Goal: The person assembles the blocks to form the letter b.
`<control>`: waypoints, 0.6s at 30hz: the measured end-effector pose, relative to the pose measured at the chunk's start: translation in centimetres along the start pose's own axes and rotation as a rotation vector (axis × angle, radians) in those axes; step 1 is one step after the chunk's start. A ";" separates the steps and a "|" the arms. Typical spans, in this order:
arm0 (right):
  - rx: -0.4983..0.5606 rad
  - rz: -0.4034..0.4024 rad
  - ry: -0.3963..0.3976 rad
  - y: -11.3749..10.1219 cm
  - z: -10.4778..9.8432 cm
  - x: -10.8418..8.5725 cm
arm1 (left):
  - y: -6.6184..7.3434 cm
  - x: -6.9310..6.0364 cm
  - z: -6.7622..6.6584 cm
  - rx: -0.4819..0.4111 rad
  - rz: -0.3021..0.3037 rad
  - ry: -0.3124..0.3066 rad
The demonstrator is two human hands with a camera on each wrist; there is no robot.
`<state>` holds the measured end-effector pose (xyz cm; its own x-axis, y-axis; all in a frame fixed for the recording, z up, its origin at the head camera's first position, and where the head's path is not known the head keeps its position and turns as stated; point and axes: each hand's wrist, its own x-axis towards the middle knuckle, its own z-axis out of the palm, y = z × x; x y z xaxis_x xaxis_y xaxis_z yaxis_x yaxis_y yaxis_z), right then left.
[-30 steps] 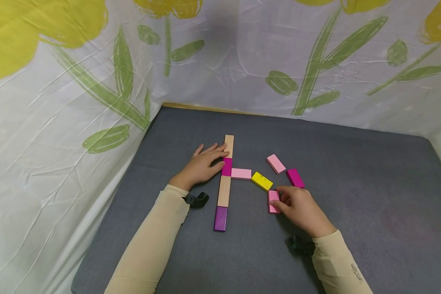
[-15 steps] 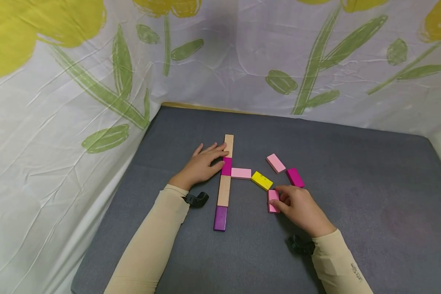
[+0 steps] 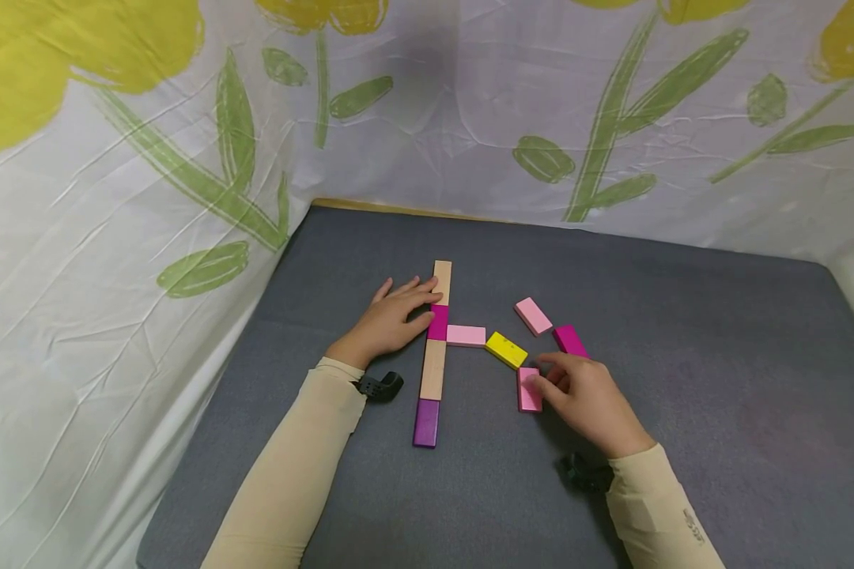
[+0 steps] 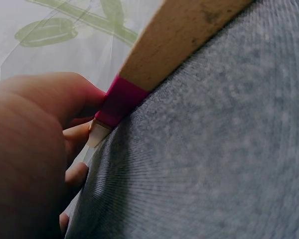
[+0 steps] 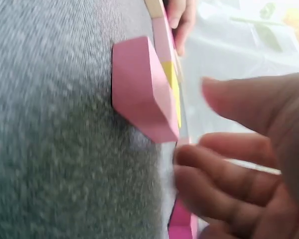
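My left hand [image 3: 384, 324] rests with fingers spread along a column of blocks, touching the upper plain wooden block [image 3: 443, 270] and the magenta block [image 3: 438, 325]. Below these in line lie another wooden block [image 3: 433, 370] and a purple block [image 3: 425, 423]. A pale pink block [image 3: 466, 336] juts right from the column, then a slanted yellow block [image 3: 506, 350]. At the yellow block's lower end lies a pink block [image 3: 528, 399]. Beside it is my right hand [image 3: 591, 399], fingers loosely bent; the right wrist view shows a gap between them and that pink block [image 5: 137, 84].
A loose pink block [image 3: 533, 315] and a second magenta block [image 3: 571, 340] lie beyond my right hand, which partly covers the latter. The grey cloth-covered table [image 3: 719, 379] meets a flower-printed curtain [image 3: 470, 158] at the back and left.
My right hand has let go of the pink block and shifted slightly right, its thumb and fingers lifting away. The left hand and the blocks have stayed put.
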<state>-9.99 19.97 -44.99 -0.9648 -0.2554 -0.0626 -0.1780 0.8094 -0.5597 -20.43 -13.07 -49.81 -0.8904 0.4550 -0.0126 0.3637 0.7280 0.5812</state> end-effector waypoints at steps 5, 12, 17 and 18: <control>-0.092 -0.014 0.222 0.7 0.1 -0.1 | 0.1 -0.1 -0.1 0.000 0.007 0.009; -0.137 0.031 0.362 1.9 0.6 0.2 | 0.1 0.0 0.0 -0.003 0.012 0.016; -0.097 0.097 0.353 2.4 0.6 0.5 | 0.0 0.0 0.0 0.001 0.009 0.014; -0.091 0.106 0.345 2.5 0.6 0.6 | 0.1 0.0 0.0 0.001 0.007 0.013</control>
<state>-10.85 21.49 -46.90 -0.9845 0.0131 0.1747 -0.0751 0.8695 -0.4882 -20.41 -13.01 -49.80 -0.8912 0.4536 0.0018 0.3703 0.7252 0.5805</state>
